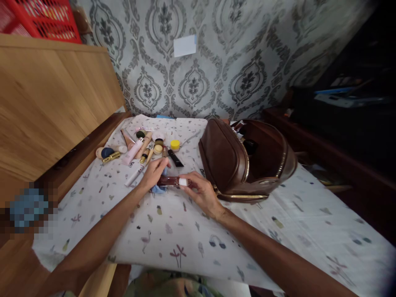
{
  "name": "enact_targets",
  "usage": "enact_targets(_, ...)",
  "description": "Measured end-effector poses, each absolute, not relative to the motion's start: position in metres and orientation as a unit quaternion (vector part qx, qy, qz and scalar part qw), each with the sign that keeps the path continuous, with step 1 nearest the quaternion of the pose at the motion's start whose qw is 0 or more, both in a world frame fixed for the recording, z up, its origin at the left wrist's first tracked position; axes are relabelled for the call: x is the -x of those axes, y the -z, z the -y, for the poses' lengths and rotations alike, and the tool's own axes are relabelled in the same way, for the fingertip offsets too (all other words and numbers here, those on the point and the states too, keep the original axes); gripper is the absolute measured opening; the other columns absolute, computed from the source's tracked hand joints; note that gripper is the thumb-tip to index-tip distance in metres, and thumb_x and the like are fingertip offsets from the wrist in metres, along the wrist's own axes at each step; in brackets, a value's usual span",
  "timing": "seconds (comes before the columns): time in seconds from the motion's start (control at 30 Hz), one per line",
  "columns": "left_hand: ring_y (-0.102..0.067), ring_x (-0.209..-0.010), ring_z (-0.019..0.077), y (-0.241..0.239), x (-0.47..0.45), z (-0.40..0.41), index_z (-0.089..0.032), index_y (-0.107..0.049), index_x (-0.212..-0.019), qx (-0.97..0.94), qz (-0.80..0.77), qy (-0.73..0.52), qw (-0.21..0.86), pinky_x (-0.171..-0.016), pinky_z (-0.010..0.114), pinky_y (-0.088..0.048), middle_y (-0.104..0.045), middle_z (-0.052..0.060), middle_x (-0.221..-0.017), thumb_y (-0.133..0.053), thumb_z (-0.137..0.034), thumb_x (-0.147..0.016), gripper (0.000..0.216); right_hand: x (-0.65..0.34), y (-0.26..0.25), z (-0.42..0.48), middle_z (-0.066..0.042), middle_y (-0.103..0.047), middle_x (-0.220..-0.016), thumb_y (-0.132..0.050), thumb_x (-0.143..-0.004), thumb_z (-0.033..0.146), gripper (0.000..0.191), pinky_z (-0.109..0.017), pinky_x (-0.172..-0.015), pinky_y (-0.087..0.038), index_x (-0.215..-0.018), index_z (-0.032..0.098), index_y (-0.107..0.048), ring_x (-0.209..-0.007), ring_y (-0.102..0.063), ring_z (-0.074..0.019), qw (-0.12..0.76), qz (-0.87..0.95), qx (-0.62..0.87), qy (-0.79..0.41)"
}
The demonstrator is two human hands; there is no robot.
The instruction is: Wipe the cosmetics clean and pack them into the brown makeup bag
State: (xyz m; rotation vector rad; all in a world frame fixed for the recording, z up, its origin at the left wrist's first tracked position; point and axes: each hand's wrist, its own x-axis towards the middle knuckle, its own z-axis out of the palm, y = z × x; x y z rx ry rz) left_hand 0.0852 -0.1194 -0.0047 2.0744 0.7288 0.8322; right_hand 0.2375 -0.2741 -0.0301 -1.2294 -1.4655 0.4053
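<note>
My right hand (pixel 201 190) grips the white cap of a small bottle (pixel 169 181) with a dark reddish-brown body, held level above the cloth-covered table. At the bottle's other end is my left hand (pixel 154 173), its fingers curled round a crumpled blue cloth (pixel 159 189) that shows below and beside them. Just left of that hand lies a slim white tube (pixel 134 176). Beyond the hands are a black tube (pixel 175 158), a yellow-lidded jar (pixel 175 144), a pink tube (pixel 133 152) and a gold tube (pixel 111 157), among several other cosmetics.
A brown leather bag (pixel 221 165) stands unzipped at the right with dark items inside. The patterned white tablecloth (pixel 198 247) spreads beneath everything. A wooden panel (pixel 55 90) rises at the left, topped by a red basket (pixel 57 24). The patterned wall (pixel 192 90) closes the back.
</note>
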Motion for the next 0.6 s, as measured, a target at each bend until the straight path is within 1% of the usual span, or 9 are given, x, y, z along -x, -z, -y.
enact_targets(0.13,-0.061,-0.079,0.0198,-0.003,-0.081,0.119,-0.016,-0.07,-0.086,-0.846,-0.239,-0.213,0.427,-0.075,0.029,-0.046,-0.069,0.003,-0.08,-0.039,-0.068,-0.095,0.061,-0.238,0.031,0.275,-0.005,-0.063,-0.094,-0.065,-0.094,0.03,0.02,-0.029,-0.067,-0.052,-0.112,0.023,-0.071,-0.081,-0.06,-0.0169,0.564,0.626,0.51,-0.173)
enact_targets(0.27,-0.063,-0.081,0.0215,-0.009,-0.079,0.121,-0.015,-0.073,-0.091,-0.857,-0.221,-0.16,0.436,-0.077,0.03,-0.047,-0.072,0.005,-0.084,-0.039,-0.07,-0.094,0.064,-0.237,0.029,0.276,-0.005,-0.062,-0.092,-0.063,-0.096,0.034,0.021,-0.029,-0.067,-0.052,-0.111,0.023,-0.071,-0.081,-0.06,-0.017,0.558,0.628,0.515,-0.17)
enact_targets(0.33,-0.063,-0.08,0.0213,-0.01,-0.078,0.123,-0.015,-0.073,-0.092,-0.863,-0.221,-0.152,0.427,-0.077,0.03,-0.047,-0.071,0.004,-0.083,-0.039,-0.068,-0.094,0.063,-0.238,0.029,0.276,-0.005,-0.062,-0.094,-0.062,-0.097,0.038,0.024,-0.03,-0.07,-0.052,-0.112,0.023,-0.071,-0.081,-0.06,-0.0169,0.556,0.624,0.523,-0.17)
enact_targets(0.43,-0.061,-0.078,0.0201,-0.009,-0.08,0.128,-0.016,-0.071,-0.091,-0.877,-0.217,-0.173,0.391,-0.074,0.029,-0.046,-0.069,0.002,-0.08,-0.039,-0.063,-0.097,0.057,-0.238,0.03,0.275,-0.006,-0.064,-0.097,-0.063,-0.096,0.044,0.029,-0.03,-0.071,-0.053,-0.115,0.022,-0.069,-0.082,-0.06,-0.0166,0.551,0.611,0.542,-0.173)
enact_targets(0.6,-0.06,-0.075,0.0192,-0.006,-0.084,0.138,-0.018,-0.067,-0.086,-0.893,-0.202,-0.215,0.34,-0.072,0.029,-0.044,-0.067,0.001,-0.077,-0.04,-0.054,-0.099,0.047,-0.239,0.028,0.276,-0.007,-0.066,-0.101,-0.068,-0.093,0.042,0.033,-0.03,-0.073,-0.052,-0.117,0.02,-0.066,-0.083,-0.06,-0.0168,0.535,0.582,0.583,-0.187)
